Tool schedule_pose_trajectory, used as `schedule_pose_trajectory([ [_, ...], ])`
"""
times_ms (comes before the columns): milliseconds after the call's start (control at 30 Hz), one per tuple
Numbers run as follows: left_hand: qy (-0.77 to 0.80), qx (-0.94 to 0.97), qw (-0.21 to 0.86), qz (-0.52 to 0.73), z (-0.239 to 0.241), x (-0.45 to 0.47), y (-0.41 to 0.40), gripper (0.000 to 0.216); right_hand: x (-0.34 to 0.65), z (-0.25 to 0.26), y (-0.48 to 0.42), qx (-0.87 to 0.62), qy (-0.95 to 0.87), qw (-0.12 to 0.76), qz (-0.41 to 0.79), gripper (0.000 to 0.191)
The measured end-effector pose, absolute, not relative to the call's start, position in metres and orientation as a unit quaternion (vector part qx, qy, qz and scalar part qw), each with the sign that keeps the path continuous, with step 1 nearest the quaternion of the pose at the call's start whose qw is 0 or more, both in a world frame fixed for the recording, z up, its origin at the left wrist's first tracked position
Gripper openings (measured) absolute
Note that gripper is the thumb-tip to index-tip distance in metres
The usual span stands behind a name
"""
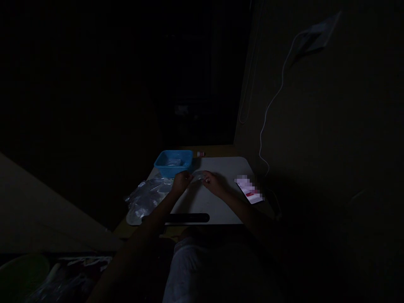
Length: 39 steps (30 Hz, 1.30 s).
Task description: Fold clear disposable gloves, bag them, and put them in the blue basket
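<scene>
I have the left hand (181,182) and right hand (213,182) each pinching an end of a clear bag (198,176) above the table (221,206), just before the tub (173,162).

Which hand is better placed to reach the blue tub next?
Probably the left hand: it is closest to the blue tub; the right hand is farther off. Both pinch a clear item.

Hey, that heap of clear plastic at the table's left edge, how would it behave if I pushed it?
The clear plastic heap looks thin and crumpled, so it is likely floppy and very light. Its glossy folds suggest it slides easily. Since it lies at the edge of the table, a push might spill it off.
</scene>
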<state>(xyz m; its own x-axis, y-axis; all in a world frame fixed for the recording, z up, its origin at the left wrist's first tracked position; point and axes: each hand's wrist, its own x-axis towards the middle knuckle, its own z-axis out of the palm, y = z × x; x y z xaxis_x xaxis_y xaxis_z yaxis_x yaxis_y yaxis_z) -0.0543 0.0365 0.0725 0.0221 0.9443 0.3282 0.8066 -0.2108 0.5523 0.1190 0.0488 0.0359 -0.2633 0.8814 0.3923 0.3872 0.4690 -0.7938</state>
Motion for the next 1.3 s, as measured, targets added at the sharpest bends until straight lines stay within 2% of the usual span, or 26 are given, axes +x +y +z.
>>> schedule_pose_trajectory([
  [167,0.593,0.657,0.191,0.423,0.063,-0.038,0.042,0.026,0.13,0.043,0.052,-0.44,-0.764,0.412,0.231,0.016],
  [433,0.572,0.57,0.285,0.517,0.049,-0.026,0.044,0.041,0.159,0.068,0.03,-0.483,-0.795,0.345,0.124,0.015],
  [600,0.63,0.542,0.265,0.489,0.041,-0.028,0.049,0.033,0.171,0.062,0.031,-0.459,-0.833,0.304,0.053,0.017],
  [800,0.685,0.591,0.201,0.375,0.046,-0.033,0.039,0.031,0.186,0.056,0.042,-0.416,-0.858,0.301,-0.012,0.017],
  [1000,0.691,0.633,0.131,0.323,0.064,-0.029,0.027,0.033,0.195,0.065,0.052,-0.4,-0.848,0.348,0.018,0.015],
  [1100,0.577,0.73,0.105,0.35,0.071,-0.017,0.024,0.027,0.192,0.068,0.055,-0.38,-0.841,0.38,0.069,0.014],
  [1233,0.452,0.79,0.159,0.383,0.073,0.009,0.024,0.034,0.183,0.076,0.054,-0.387,-0.81,0.407,0.17,0.015],
  [1300,0.461,0.762,0.229,0.394,0.071,0.018,0.026,0.022,0.181,0.082,0.053,-0.409,-0.784,0.415,0.214,0.015],
])
